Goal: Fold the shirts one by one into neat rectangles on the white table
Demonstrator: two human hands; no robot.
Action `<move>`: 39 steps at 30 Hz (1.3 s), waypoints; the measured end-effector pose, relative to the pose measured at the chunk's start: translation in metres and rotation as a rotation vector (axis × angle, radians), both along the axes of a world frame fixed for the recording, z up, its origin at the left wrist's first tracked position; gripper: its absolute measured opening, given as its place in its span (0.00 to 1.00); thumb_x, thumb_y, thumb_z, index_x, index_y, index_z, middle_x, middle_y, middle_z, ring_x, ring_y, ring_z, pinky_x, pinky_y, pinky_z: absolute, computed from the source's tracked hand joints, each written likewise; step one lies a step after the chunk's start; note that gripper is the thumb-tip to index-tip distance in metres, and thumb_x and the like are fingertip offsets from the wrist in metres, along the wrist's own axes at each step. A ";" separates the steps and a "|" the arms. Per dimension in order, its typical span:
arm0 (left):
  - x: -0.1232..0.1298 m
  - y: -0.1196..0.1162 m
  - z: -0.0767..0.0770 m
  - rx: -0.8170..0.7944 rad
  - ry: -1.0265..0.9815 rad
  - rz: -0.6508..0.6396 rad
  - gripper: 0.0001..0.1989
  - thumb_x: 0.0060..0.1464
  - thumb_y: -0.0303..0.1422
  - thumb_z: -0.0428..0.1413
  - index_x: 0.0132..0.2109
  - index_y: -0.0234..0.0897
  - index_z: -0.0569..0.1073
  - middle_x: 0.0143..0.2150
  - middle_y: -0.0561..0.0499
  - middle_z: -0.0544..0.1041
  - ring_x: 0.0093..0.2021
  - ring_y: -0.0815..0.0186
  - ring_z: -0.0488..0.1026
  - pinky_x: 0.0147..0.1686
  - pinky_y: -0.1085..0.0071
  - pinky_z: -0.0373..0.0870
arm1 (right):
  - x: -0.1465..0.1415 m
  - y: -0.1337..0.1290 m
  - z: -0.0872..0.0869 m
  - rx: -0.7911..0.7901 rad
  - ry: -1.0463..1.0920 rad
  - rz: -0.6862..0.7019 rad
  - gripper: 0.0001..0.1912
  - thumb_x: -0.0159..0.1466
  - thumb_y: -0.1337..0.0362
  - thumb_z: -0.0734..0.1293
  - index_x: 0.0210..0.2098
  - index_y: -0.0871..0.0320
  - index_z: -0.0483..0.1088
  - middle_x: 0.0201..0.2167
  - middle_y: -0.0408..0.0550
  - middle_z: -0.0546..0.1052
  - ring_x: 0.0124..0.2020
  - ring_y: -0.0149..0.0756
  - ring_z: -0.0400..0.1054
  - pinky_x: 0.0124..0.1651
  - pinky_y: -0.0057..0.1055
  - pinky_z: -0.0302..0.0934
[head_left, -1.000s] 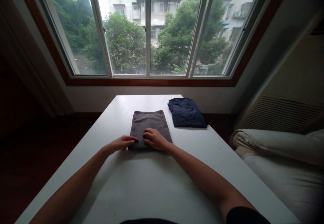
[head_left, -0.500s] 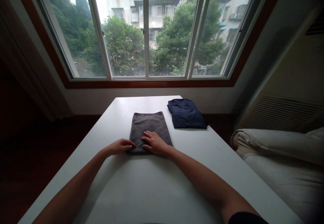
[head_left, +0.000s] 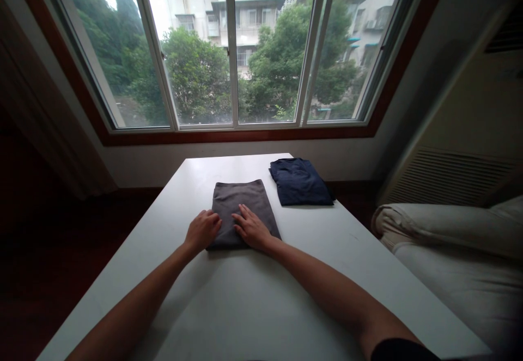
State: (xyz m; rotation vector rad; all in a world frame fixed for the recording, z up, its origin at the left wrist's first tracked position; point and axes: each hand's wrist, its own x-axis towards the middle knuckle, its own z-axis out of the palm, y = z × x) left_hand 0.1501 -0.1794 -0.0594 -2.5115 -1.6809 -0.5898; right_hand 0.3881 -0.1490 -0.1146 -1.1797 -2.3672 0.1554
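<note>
A neatly folded grey garment (head_left: 241, 193) lies flat on the white table (head_left: 229, 306) in front of me. At its left edge is my left hand (head_left: 203, 228), its fingers bent and close together against the fabric; the thumb is hidden. My right hand (head_left: 252, 227) rests palm down on the lower right of the same garment, fingers stretched out and spread. Beyond it to the right, a folded dark navy garment (head_left: 301, 182) sits near the table's far right edge, touched by neither hand.
A wide window (head_left: 235, 131) with a brown frame stands past the table's far end. To the right of the table is a pale cushioned seat (head_left: 445, 230), with a slatted unit (head_left: 449, 170) behind it. A curtain (head_left: 49, 105) hangs at the left.
My left hand has moved up along the grey garment's left edge from near its lower corner, and its fingers have curled. My right hand has shifted only slightly. The garments lie where they were.
</note>
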 end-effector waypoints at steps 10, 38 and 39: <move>0.045 0.023 -0.044 -0.069 0.040 -0.230 0.26 0.70 0.42 0.50 0.70 0.39 0.67 0.73 0.42 0.64 0.72 0.51 0.59 0.72 0.50 0.52 | 0.009 0.016 -0.014 -0.027 0.203 -0.339 0.23 0.74 0.64 0.57 0.64 0.60 0.70 0.73 0.59 0.60 0.75 0.47 0.51 0.75 0.49 0.50; 0.030 0.074 -0.051 -0.101 0.052 -0.246 0.30 0.72 0.45 0.47 0.74 0.38 0.62 0.78 0.38 0.52 0.77 0.49 0.48 0.74 0.46 0.46 | 0.045 0.027 0.034 -0.087 -0.109 -0.162 0.25 0.73 0.54 0.64 0.66 0.57 0.70 0.71 0.57 0.65 0.72 0.47 0.58 0.72 0.42 0.52; 0.039 0.088 -0.054 -0.126 0.052 -0.217 0.29 0.72 0.44 0.46 0.74 0.36 0.62 0.78 0.37 0.53 0.77 0.48 0.49 0.74 0.46 0.46 | 0.036 0.041 0.033 -0.076 -0.108 -0.157 0.26 0.73 0.55 0.64 0.67 0.58 0.69 0.72 0.57 0.63 0.73 0.47 0.55 0.73 0.42 0.50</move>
